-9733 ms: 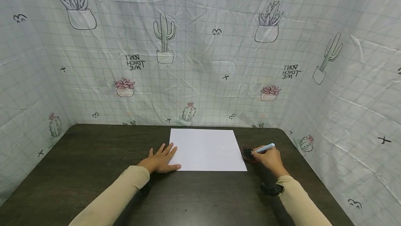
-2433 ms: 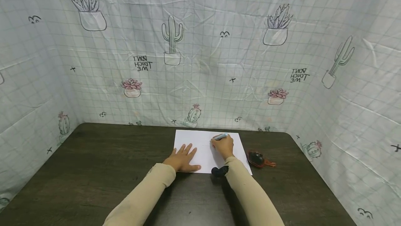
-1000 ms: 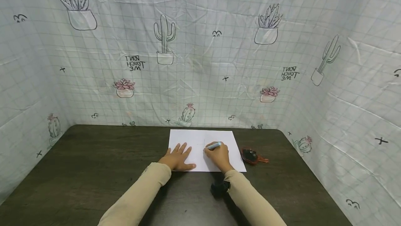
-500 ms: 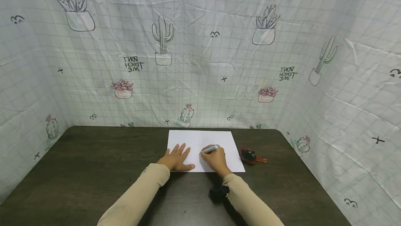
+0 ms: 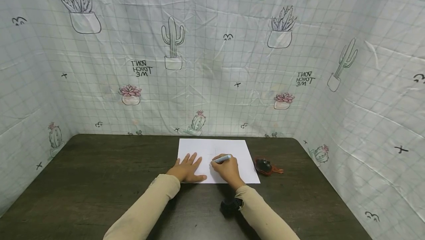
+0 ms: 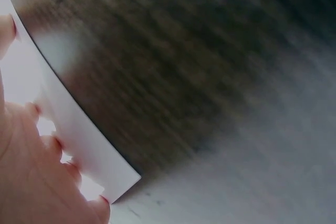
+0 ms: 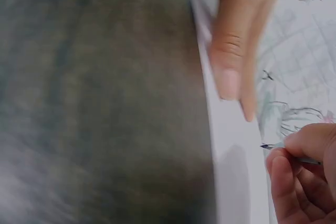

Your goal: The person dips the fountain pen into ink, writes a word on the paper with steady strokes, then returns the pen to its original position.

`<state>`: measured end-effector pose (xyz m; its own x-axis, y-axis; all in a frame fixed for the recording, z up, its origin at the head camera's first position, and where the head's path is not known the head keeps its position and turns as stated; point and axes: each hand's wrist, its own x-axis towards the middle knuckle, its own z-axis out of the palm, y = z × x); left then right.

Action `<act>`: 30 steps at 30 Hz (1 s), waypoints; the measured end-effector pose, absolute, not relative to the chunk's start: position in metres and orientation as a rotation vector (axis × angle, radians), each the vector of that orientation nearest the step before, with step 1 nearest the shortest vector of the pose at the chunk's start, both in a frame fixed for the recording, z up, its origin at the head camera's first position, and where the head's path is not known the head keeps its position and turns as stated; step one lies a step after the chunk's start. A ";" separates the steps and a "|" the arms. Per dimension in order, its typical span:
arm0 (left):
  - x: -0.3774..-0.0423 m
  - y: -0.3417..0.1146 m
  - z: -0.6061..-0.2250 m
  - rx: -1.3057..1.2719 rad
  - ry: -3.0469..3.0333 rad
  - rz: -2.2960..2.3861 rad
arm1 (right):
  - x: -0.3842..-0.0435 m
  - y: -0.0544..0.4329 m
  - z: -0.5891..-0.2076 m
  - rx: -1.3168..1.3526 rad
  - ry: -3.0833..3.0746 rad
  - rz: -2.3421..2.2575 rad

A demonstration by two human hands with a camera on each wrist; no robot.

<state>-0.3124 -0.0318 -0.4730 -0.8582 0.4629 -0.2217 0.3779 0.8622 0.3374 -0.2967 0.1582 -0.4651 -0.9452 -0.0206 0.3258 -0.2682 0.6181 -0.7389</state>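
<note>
A white sheet of paper [image 5: 244,170] lies on the dark table, with faint thin lines crossing near its middle. My left hand [image 5: 187,170] rests flat on the sheet's lower left part, fingers spread. In the left wrist view, the fingers of my left hand [image 6: 42,166] lie along the paper's edge. My right hand [image 5: 228,170] pinches a light blue pen [image 5: 223,158], its tip at the paper just below the crossed lines. The dark pen tip [image 7: 265,146] shows beyond the fingertips in the right wrist view.
Just right of the paper lies a small reddish-orange item [image 5: 264,166] with a dark rounded middle and a narrow tail. A cactus-print cloth [image 5: 212,66] hangs behind and beside the dark wooden table [image 5: 116,166]. A black wrist device [image 5: 230,207] sits under the right cuff.
From beside the reddish item, my right hand has moved left onto the paper with the pen, lately drifting left and nearer. My left hand has shifted further onto the sheet. Thin lines have appeared.
</note>
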 end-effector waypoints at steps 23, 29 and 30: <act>-0.292 -0.032 -0.448 0.619 2.762 0.436 | -0.327 0.180 -0.462 0.004 -2.576 1.189; -0.293 -0.032 -0.448 0.619 2.765 0.438 | -0.332 0.179 -0.467 -0.007 -2.592 1.137; -0.293 -0.032 -0.448 0.618 2.767 0.438 | -0.333 0.179 -0.468 -0.006 -2.594 1.133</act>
